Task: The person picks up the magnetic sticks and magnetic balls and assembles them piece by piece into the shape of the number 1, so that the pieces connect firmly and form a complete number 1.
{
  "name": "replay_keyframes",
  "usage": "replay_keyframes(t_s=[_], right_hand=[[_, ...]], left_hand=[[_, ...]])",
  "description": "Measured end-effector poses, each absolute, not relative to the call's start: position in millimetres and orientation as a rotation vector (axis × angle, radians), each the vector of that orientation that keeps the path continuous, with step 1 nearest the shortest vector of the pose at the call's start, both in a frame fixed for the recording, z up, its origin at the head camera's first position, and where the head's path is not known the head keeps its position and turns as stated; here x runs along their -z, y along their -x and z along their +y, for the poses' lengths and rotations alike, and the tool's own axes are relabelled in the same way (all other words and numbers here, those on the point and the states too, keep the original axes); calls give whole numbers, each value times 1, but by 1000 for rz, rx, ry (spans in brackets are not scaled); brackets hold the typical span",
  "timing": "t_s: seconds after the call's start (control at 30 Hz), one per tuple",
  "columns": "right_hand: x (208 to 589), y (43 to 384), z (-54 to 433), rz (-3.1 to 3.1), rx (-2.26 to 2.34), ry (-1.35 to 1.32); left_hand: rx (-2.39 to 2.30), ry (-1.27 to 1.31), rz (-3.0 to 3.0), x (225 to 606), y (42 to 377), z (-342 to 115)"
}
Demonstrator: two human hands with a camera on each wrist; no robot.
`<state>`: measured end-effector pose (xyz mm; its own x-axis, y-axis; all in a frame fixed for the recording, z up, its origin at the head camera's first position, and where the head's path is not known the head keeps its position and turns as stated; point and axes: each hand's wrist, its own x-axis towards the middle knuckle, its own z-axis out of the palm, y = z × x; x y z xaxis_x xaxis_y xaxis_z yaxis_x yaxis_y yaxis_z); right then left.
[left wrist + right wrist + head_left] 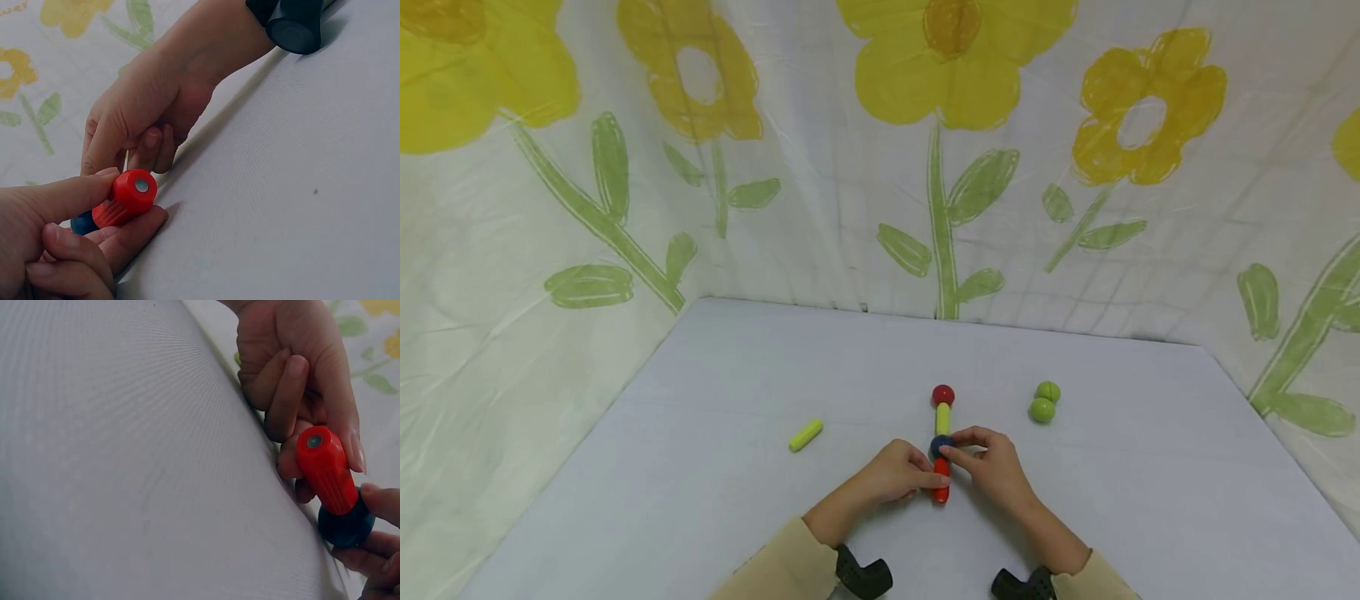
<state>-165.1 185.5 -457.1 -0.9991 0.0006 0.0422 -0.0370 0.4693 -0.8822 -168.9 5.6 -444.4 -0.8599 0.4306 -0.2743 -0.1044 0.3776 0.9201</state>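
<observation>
My left hand [891, 473] pinches a red rod [942, 481] between thumb and finger; a round metal disc shows in its near end in both wrist views. The rod's far end meets a dark blue ball [347, 524], which my right hand [995, 468] pinches between thumb and fingers. Beyond the blue ball, a yellow-green rod [943, 418] and then a red ball [943, 396] continue the same straight line away from me. In the left wrist view the blue ball is mostly hidden behind the red rod and fingers.
A loose yellow-green rod [806, 436] lies to the left of my hands. Two green balls [1042, 410] sit together on the right. All lie on a white table [722, 375], backed by a white curtain [820, 208] with painted flowers.
</observation>
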Motion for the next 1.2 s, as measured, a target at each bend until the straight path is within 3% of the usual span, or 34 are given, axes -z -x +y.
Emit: replay_keyframes(t_s=[1.2], right_hand=[[456, 164, 186, -2647, -1631, -35]], left_hand=[[-1524, -274, 2125, 448, 171, 5]])
